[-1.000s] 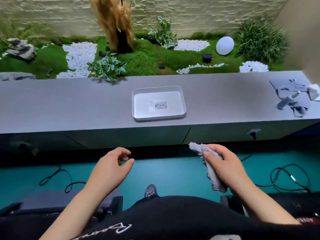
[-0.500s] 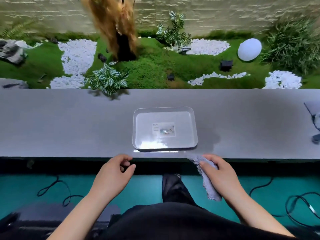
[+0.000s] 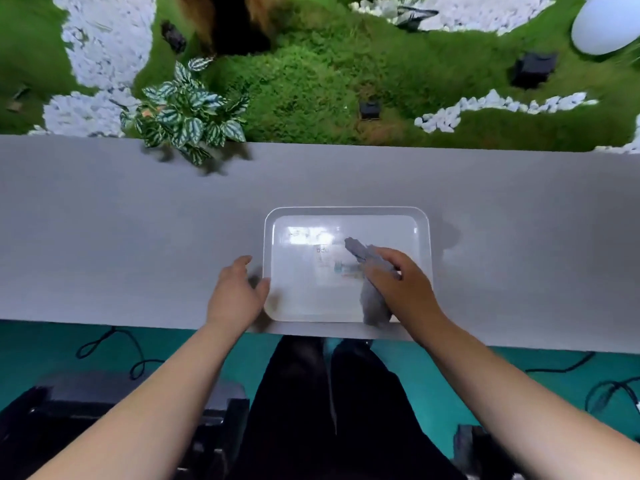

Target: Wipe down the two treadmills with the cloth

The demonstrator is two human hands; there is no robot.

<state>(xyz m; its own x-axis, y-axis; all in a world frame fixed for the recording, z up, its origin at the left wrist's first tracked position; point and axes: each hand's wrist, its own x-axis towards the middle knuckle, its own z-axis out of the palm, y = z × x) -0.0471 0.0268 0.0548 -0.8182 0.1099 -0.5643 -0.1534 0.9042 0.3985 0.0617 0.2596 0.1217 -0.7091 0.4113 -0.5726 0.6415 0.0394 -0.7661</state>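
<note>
A shallow clear tray (image 3: 346, 211) sits on the near half of a long grey counter (image 3: 104, 237), close to its front edge. The left hand (image 3: 237, 296) lies on the counter just beside the tray's left wall. Its thumb is against that wall, its fingers are loosely bent, and it holds nothing. Inside the tray, the right hand (image 3: 403, 289) clutches a grey cloth (image 3: 373, 299). One end of the cloth pokes up past the fingers toward the tray's middle, and the other hangs down to the near rim. A small printed label (image 3: 325, 261) shows at the tray's base, too blurred to read. Glare covers the far-left part of the base, and I cannot tell whether there is any liquid in it.

At the lower left a dark grey block (image 3: 52, 403) is partly covered by the left forearm and cut off by the frame. A second dark shape (image 3: 474, 445) at the lower right is just as unclear. The person's dark trousers (image 3: 311, 393) fill the gap between the arms.

Below the counter is a teal floor (image 3: 433, 372) with black cables (image 3: 114, 348) looped on it at left and right. Behind the counter is a moss bed (image 3: 311, 81) with white pebbles (image 3: 104, 46). A striped-leaf plant (image 3: 187, 123) overhangs the counter's far edge, and there are small black boxes (image 3: 533, 69). A white globe (image 3: 606, 26) is cut off at the top right corner.
</note>
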